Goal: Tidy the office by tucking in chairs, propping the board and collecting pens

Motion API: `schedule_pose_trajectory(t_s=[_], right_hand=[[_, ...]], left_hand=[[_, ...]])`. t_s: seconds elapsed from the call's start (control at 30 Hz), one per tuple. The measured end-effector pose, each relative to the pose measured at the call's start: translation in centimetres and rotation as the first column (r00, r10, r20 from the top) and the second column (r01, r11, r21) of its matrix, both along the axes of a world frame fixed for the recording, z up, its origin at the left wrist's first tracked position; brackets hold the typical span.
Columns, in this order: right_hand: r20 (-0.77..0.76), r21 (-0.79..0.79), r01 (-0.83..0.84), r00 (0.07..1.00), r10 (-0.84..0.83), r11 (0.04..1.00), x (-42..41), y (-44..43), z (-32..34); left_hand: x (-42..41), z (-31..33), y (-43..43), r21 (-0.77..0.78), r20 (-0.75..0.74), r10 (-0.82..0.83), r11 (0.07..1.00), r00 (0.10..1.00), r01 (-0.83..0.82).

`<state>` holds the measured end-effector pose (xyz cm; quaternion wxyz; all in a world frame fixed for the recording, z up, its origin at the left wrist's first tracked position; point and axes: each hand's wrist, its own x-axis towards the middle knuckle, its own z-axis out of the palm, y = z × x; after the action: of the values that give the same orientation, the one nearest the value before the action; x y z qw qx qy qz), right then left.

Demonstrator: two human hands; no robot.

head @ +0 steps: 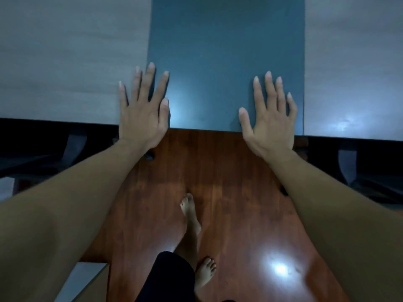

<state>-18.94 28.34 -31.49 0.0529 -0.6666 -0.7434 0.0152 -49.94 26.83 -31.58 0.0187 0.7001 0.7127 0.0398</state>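
Left hand: the left hand [142,112] lies flat, palm down, at the near edge of the surface [65,62], across the line where the grey-wood part meets the dark blue panel [226,62]. Its fingers [150,81] are spread fully open and hold nothing.
Right hand: the right hand [270,120] also lies flat on the blue panel, near its right border, fingers open and empty.
Task things: no pens and no board are visible here. Dark chair parts [72,149] show under the surface on the left, and another [349,166] on the right; they seem already tucked in, but it is too dark to be sure.
Body: bare feet [190,214] stand on the red wooden floor [239,203], one ahead of the other.
Step in hand: probably the person leans on the edge, to check the chairs or to look over the top.
How to do well: keep the weight light on the palms, look along both sides for a chair that sticks out, then search the far surface for pens.
Risk: the polished floor could be slippery for bare feet.
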Motion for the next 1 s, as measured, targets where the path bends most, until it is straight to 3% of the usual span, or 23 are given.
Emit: schedule_pose_trajectory(t_s=[0.63, 0.77, 0.9, 1.0], right_hand=[[-0.165, -0.3, -0.036, 0.986, -0.015, 0.953, 0.4, 1.4, 1.8], [-0.215, -0.419, -0.05, 0.976, -0.046, 0.907, 0.8, 2.2, 3.2], [-0.261, -0.63, 0.029, 0.933, -0.247, 0.776, 0.7, 5.2, 6.2], [-0.277, -0.672, 0.087, 0.891, -0.359, 0.735, 0.5, 5.5, 9.4]], left_hand=[[-0.9, 1.7, 1.0, -0.221, 0.114, -0.001, 0.975, 0.993, 0.026], [-1.9, 3.5, 1.8, -0.359, 0.169, -0.018, 0.93, 0.985, 0.079], [-2.0, 7.9, 3.8, -0.506, 0.302, 0.094, 0.859, 0.949, 0.076], [-1.6, 11.6, 3.9, -0.539, 0.325, 0.164, 0.841, 0.932, 0.04]])
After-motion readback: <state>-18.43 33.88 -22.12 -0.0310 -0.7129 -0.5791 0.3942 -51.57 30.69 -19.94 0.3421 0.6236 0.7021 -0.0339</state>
